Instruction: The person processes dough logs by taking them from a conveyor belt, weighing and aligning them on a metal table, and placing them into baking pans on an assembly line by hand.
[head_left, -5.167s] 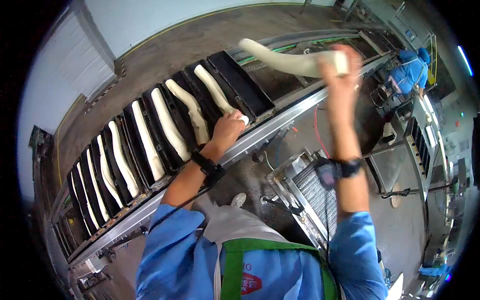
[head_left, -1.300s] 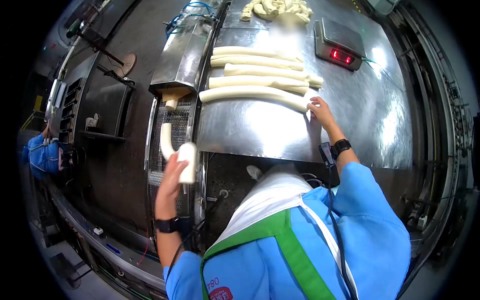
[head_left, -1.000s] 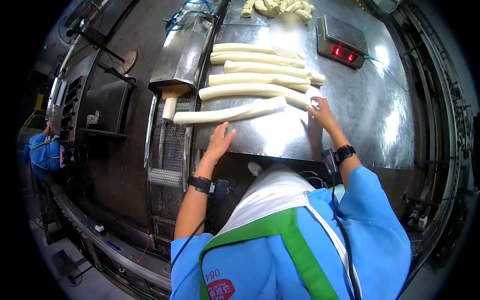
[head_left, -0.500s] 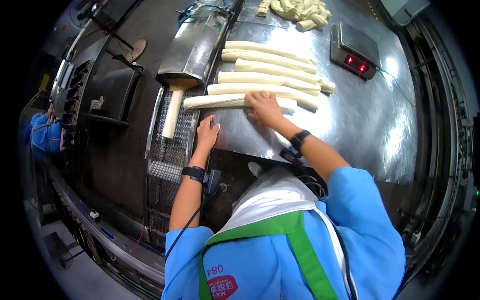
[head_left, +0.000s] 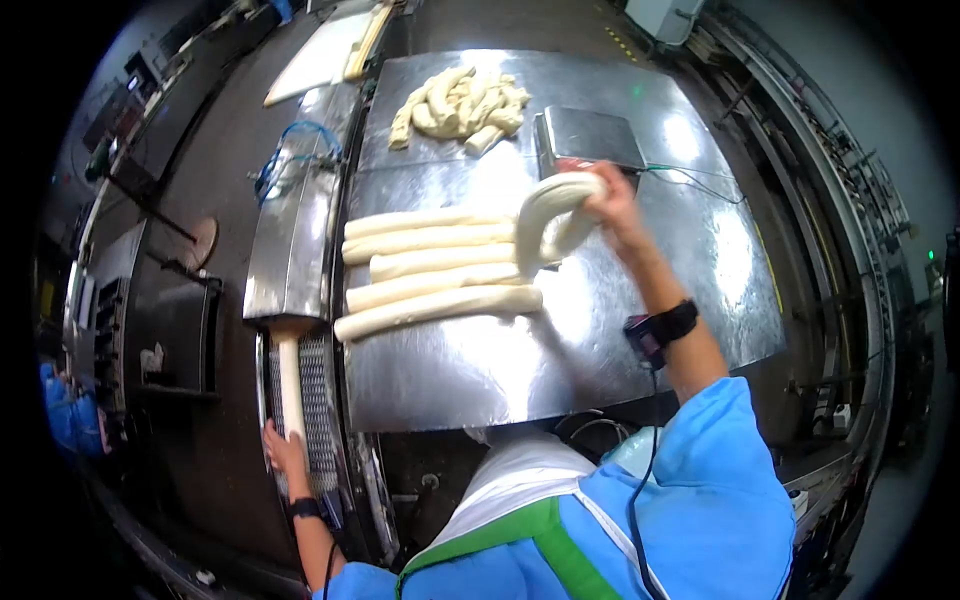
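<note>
My right hand grips one end of a pale dough roll, which hangs in a bent loop above the steel table, close to the scale. Several dough rolls lie side by side on the table, their right ends partly behind the lifted roll. At the lower left, my left hand has its fingers apart at the near end of a long dough strip. That strip comes out of a metal housing onto a mesh conveyor.
Twisted dough pieces are heaped at the back of the table. Blue hoses sit on the housing. A person in blue is at the far left. Rails run along the right side.
My right hand has lifted a roll from the table's front row and carried it toward the scale. My left hand has moved from the table edge to the conveyor, where the strip has grown longer.
</note>
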